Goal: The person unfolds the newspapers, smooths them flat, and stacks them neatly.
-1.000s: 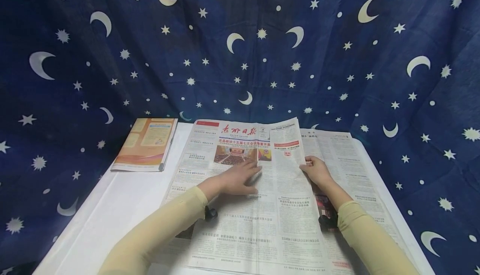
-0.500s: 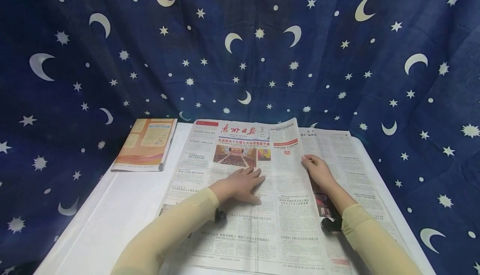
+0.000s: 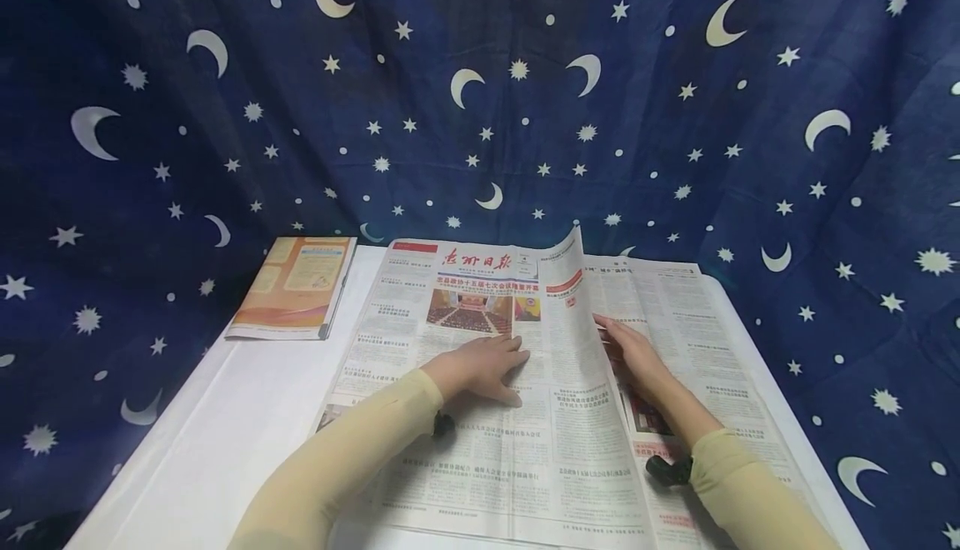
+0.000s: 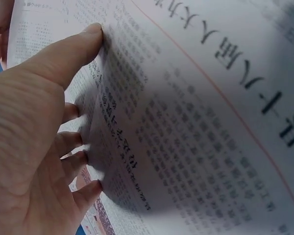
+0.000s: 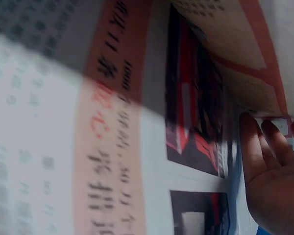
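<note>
A large newspaper (image 3: 517,467) lies spread in front of me, its upper sheet printed with a red title and a colour photo. My left hand (image 3: 483,368) rests on its middle with fingers spread; the left wrist view shows the fingertips and thumb (image 4: 71,54) against the print. The sheet's right edge is lifted and curls to the left. My right hand (image 3: 636,357) is at that raised edge, its fingers straight and reaching beneath. In the right wrist view those fingers (image 5: 253,147) touch the sheet's underside, over a lower page (image 5: 122,161) with pictures and a pink band.
An orange and tan booklet (image 3: 292,289) lies at the back left of the white-covered table (image 3: 225,417). More newspaper (image 3: 705,350) extends under the upper sheet to the right. Behind the table hangs a dark blue curtain (image 3: 420,100) with moons and stars.
My right hand has gone from pinching the sheet's right edge to pushing under it with straight fingers. That edge has risen and curled left. The left hand has slid slightly toward me.
</note>
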`<action>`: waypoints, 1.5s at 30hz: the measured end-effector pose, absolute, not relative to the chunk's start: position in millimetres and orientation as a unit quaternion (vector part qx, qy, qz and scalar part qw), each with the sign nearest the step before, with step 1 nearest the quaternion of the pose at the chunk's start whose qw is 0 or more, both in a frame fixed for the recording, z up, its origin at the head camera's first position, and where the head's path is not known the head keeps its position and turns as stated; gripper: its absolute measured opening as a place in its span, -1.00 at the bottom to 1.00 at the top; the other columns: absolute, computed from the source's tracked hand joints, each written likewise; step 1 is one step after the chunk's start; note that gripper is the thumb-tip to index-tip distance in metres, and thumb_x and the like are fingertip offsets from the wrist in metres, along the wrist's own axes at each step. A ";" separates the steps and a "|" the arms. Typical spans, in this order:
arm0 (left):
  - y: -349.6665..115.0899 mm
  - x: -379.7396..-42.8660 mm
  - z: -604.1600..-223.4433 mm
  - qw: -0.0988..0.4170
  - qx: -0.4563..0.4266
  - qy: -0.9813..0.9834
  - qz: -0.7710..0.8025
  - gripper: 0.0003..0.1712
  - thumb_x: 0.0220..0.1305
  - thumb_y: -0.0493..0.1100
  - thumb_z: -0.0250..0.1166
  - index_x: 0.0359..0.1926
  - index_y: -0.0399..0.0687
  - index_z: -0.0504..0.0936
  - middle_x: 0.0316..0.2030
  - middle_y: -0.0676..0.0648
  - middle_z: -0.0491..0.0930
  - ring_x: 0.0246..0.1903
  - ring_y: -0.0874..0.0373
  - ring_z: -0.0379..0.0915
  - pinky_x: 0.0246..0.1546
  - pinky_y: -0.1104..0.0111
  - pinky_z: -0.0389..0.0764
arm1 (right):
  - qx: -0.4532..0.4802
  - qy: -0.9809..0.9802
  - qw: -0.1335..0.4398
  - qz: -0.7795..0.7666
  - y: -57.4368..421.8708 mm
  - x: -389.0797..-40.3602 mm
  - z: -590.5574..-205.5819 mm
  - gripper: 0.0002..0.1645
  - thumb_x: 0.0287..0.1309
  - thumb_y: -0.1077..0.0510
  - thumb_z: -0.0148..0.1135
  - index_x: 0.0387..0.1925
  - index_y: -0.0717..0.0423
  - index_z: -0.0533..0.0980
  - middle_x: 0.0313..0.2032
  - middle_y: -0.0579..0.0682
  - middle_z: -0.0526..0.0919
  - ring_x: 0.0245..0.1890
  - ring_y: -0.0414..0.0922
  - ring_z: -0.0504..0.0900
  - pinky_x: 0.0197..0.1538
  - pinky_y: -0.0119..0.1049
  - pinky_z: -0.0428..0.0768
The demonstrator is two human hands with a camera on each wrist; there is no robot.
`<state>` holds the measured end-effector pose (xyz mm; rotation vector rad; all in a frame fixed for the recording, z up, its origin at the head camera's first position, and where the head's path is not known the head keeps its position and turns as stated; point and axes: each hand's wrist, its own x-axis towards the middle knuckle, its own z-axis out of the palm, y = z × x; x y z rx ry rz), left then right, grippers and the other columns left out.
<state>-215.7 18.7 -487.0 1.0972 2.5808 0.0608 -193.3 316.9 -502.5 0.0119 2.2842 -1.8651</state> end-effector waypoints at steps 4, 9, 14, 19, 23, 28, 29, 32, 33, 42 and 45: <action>18.3 -215.9 -485.5 0.174 0.379 0.909 0.028 0.11 0.17 0.46 0.34 0.60 0.14 0.18 0.60 -0.05 0.01 0.57 0.02 -0.10 0.53 0.09 0.03 | 0.003 0.759 0.099 -0.644 311.6 -190.3 -504.0 -0.24 0.60 -0.24 -0.21 0.59 0.06 0.15 0.45 0.23 0.34 0.39 0.17 0.41 0.35 -0.10 0.46; 18.4 -215.3 -484.1 0.171 0.378 0.909 0.028 0.10 0.17 0.45 0.35 0.60 0.12 0.20 0.60 -0.05 0.02 0.57 0.03 -0.10 0.53 0.12 0.03 | 0.002 0.738 0.099 -0.668 307.1 -188.6 -504.8 -0.27 0.59 -0.16 -0.08 0.59 0.06 0.15 0.47 0.20 0.31 0.31 0.06 0.49 0.17 -0.33 0.58; 19.2 -217.4 -485.2 0.166 0.381 0.909 0.023 0.10 0.17 0.45 0.35 0.59 0.11 0.21 0.60 -0.06 0.01 0.57 0.04 -0.09 0.53 0.16 0.03 | -0.004 0.732 0.100 -0.674 302.9 -189.1 -505.3 -0.28 0.58 -0.14 -0.04 0.59 0.03 0.16 0.48 0.15 0.28 0.24 -0.04 0.53 0.12 -0.32 0.60; 19.0 -219.2 -486.1 0.166 0.385 0.907 0.027 0.10 0.16 0.45 0.36 0.59 0.11 0.22 0.60 -0.07 0.02 0.57 0.04 -0.08 0.53 0.15 0.04 | 0.009 0.754 0.094 -0.650 297.9 -187.8 -503.7 -0.31 0.60 -0.12 -0.08 0.61 -0.05 0.12 0.50 0.13 0.25 0.25 0.05 0.50 0.13 -0.25 0.60; 18.4 -220.8 -485.2 0.170 0.387 0.905 0.051 0.05 0.20 0.40 0.37 0.57 0.09 0.25 0.58 -0.09 0.07 0.56 0.01 -0.04 0.52 0.12 0.05 | 0.008 0.790 0.069 -0.609 294.5 -186.6 -500.4 -0.29 0.60 0.02 -0.08 0.63 -0.07 0.02 0.46 0.20 0.30 0.18 0.08 0.56 0.04 -0.21 0.65; 21.7 -224.7 -480.2 0.198 0.361 0.901 0.138 -0.10 0.47 0.36 0.05 0.63 0.06 0.09 0.56 -0.07 0.15 0.52 0.00 0.08 0.50 0.14 0.13 | -0.020 0.806 0.042 -0.590 289.8 -187.9 -497.5 -0.16 0.52 0.18 -0.03 0.65 -0.05 -0.13 0.34 0.31 0.43 0.07 0.17 0.65 -0.04 -0.10 0.71; 23.2 -225.5 -478.8 0.210 0.346 0.899 0.167 -0.10 0.50 0.38 -0.05 0.65 0.06 0.01 0.56 -0.06 0.14 0.51 0.00 0.09 0.50 0.13 0.13 | -0.026 0.809 0.041 -0.585 288.9 -188.5 -497.7 -0.15 0.53 0.18 -0.05 0.66 -0.04 -0.18 0.34 0.33 0.41 0.09 0.19 0.64 -0.03 -0.07 0.71; 30.1 -227.5 -474.4 0.241 0.290 0.888 0.264 -0.05 0.51 0.47 -0.31 0.67 0.07 -0.17 0.58 -0.04 0.07 0.52 -0.02 0.07 0.50 0.08 0.13 | -0.025 0.828 0.032 -0.559 283.7 -190.4 -497.7 -0.18 0.56 0.17 -0.13 0.66 -0.01 -0.21 0.33 0.38 0.41 0.13 0.23 0.62 0.02 0.00 0.69; 32.6 -227.7 -473.4 0.245 0.272 0.884 0.289 -0.02 0.48 0.51 -0.36 0.67 0.10 -0.23 0.58 -0.05 0.06 0.51 -0.04 0.08 0.50 0.07 0.13 | -0.024 0.836 0.031 -0.547 281.2 -191.4 -497.6 -0.19 0.56 0.17 -0.16 0.66 -0.01 -0.21 0.33 0.39 0.41 0.13 0.23 0.62 0.03 0.01 0.68; 49.7 -227.0 -473.7 0.178 0.246 0.852 0.427 -0.01 0.55 0.32 -0.15 0.64 -0.08 -0.38 0.56 -0.29 0.05 0.47 -0.15 0.14 0.46 0.10 0.21 | -0.041 0.862 0.025 -0.505 253.4 -192.8 -485.2 -0.22 0.53 0.21 -0.21 0.66 -0.08 -0.15 0.20 0.32 0.56 -0.14 0.04 0.70 -0.08 -0.08 0.67; 49.0 -226.5 -476.0 0.153 0.251 0.845 0.446 -0.13 0.58 0.07 -0.11 0.64 -0.16 -0.30 0.52 -0.36 0.13 0.43 -0.16 0.23 0.44 0.14 0.26 | -0.043 0.869 0.020 -0.492 249.2 -191.8 -482.1 -0.21 0.52 0.23 -0.22 0.66 -0.08 -0.15 0.21 0.33 0.55 -0.10 0.04 0.69 0.00 -0.02 0.64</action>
